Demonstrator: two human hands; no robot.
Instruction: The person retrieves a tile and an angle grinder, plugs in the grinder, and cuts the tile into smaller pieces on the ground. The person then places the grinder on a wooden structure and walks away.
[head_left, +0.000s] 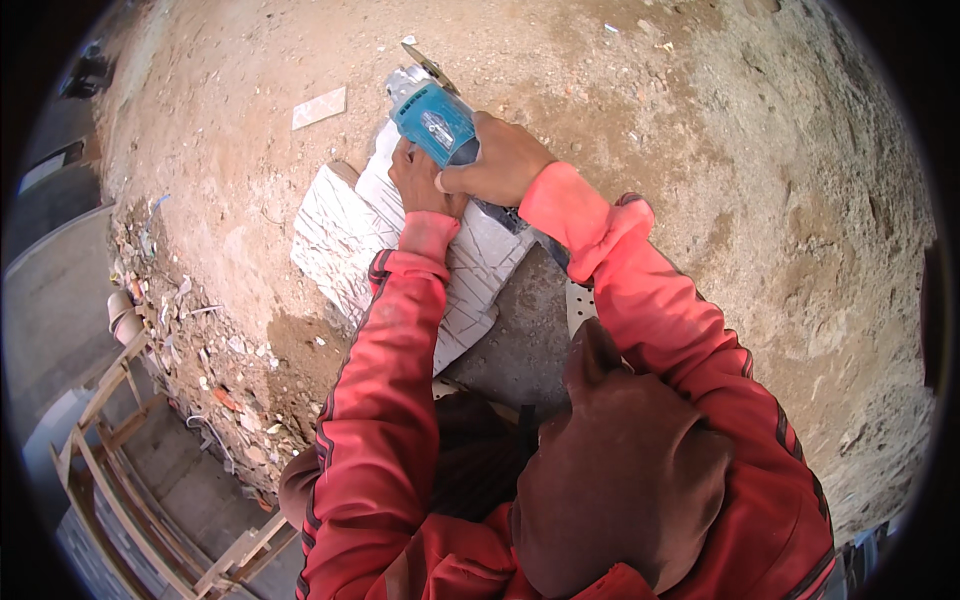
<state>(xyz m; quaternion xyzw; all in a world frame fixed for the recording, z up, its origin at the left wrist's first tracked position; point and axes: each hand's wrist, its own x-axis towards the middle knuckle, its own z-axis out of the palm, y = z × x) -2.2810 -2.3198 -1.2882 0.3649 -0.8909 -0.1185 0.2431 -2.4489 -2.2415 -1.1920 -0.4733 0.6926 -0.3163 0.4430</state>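
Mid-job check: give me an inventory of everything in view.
angle grinder: one, teal, at the hands
cutting disc: one, brownish, on the grinder's head
grooved slabs: apparently two, white, below the grinder
rectangular tile: one, pale, left of the grinder
dirt ground: one, tan, all around
rubble: many bits, mixed colours, left
pot-like containers: count unclear, beige, far left
wooden frame: one, light brown, lower left
perforated item: one, cream, right of the slabs
fabric: one piece, brown, lower middle
sleeves: two, red, on forearms
left hand: one, bare, on grinder
right hand: one, bare, gripping grinder
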